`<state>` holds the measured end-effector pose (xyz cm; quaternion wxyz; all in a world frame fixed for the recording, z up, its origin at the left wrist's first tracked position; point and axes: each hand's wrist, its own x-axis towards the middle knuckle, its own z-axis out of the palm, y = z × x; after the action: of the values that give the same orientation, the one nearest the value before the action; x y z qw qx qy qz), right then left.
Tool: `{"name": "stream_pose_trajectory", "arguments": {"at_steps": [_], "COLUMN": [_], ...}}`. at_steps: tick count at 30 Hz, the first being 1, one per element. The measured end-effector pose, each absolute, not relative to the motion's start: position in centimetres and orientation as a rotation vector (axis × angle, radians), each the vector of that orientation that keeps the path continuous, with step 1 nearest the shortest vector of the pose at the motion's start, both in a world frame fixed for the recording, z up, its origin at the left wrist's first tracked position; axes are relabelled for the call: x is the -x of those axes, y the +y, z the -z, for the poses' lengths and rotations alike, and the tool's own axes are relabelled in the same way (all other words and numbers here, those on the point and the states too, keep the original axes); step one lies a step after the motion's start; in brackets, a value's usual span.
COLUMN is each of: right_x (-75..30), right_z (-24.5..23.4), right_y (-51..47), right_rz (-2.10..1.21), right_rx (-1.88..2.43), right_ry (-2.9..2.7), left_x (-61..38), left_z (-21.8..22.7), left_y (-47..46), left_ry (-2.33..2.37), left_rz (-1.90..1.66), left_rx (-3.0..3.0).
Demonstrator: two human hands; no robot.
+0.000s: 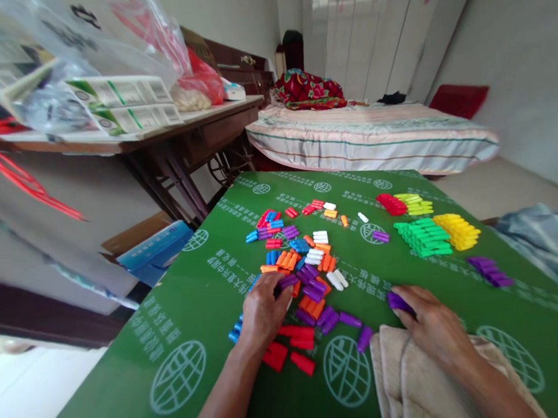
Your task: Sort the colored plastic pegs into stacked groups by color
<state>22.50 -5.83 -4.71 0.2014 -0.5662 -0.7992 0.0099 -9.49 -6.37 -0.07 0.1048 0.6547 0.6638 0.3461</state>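
Observation:
A loose heap of small coloured plastic caps (304, 257) in purple, orange, red, blue and white lies on a green printed table (195, 313). My left hand (263, 313) rests on the near side of the heap, its fingers pinching a purple cap (287, 281). My right hand (428, 323) lies to the right, closed on purple caps (398, 302) that poke out past the fingertips. Sorted rows sit further back: red (391, 204), lime (416, 204), green (423, 237), yellow (456, 231) and purple (490, 271).
A folded beige towel (409, 377) lies under my right forearm at the table's near edge. A wooden desk (200, 129) piled with bags and boxes stands to the left. A bed (369, 135) is behind the table. Cardboard and a blue box (154, 247) sit below the desk.

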Motion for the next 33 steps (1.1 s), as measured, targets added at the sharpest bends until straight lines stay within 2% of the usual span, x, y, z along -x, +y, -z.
{"name": "stream_pose_trajectory", "arguments": {"at_steps": [9,17,22,28,33], "right_x": [-21.7,-22.5,-26.5,-36.1,-41.7], "right_z": [1.7,1.2,1.3,1.9,2.8], "right_y": [-5.1,-4.2,-4.0,-4.3,-3.9], "right_rz": [-0.249,-0.357,-0.259,-0.018,-0.043], "right_rx": [1.804,1.832,1.889,2.136,2.149], "right_ry": [-2.213,-2.183,-2.148,-2.096,-2.170], "left_x": [10.3,11.0,11.2,11.4,11.7], "left_z": [0.6,0.8,1.2,1.1,1.1], "left_y": [-5.2,-4.8,-4.4,-4.4,-4.5], "left_ry": [1.956,1.961,2.006,2.026,1.991], "left_rz": [-1.041,-0.925,-0.912,-0.926,-0.862], "left_rx": [-2.014,-2.025,-2.029,-2.029,-2.093]}}
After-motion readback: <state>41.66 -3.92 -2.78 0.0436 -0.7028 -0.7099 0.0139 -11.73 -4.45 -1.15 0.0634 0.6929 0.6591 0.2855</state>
